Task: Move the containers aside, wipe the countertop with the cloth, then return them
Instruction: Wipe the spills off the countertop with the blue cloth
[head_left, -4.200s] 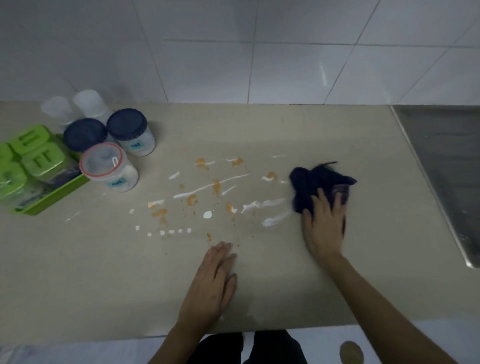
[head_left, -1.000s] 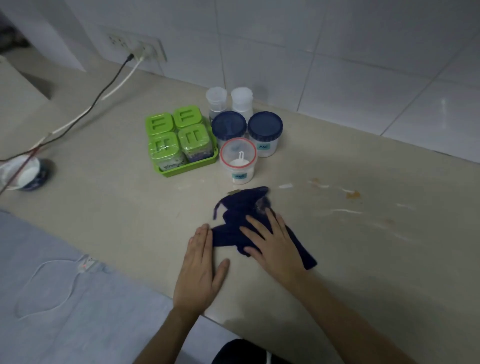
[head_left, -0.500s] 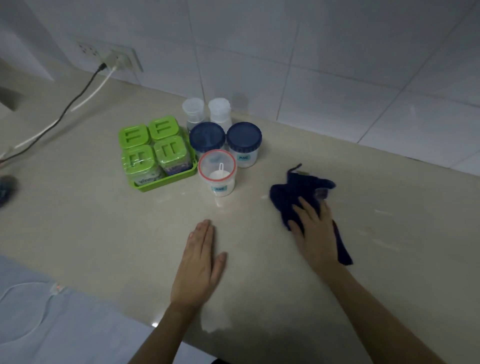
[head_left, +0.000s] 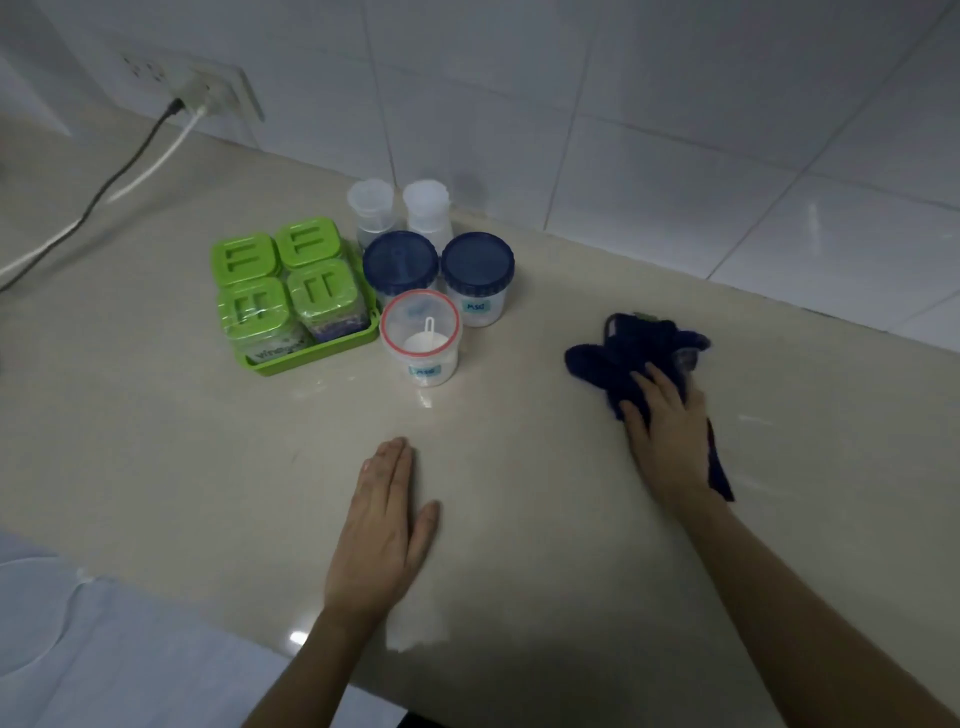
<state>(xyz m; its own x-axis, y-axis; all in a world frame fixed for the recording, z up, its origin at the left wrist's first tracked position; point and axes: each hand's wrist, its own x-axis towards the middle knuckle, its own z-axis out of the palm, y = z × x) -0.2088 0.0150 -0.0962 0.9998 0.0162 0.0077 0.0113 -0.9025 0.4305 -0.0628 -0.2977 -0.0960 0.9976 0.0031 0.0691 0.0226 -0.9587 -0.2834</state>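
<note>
Rightward went the cloth (head_left: 605, 358) since a second ago, pressed under the right grip (head_left: 662, 434), fingers spread; left grip (head_left: 382, 525) lies flat on the desk (head_left: 156, 467). Containers (head_left: 421, 338) stand aside, well left of that grip; wiping looks nearly done, returning remains.

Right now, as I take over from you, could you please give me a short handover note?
Left hand: flat on the countertop, holding nothing.
Right hand: pressing the dark blue cloth onto the countertop.
Containers, grouped near the wall: green tray of jars, two blue-lidded jars, red-rimmed jar, two clear jars.
Done: the area in front of them looks clean.
Left: wipe what look like faint streaks right of the cloth, then return the containers.
</note>
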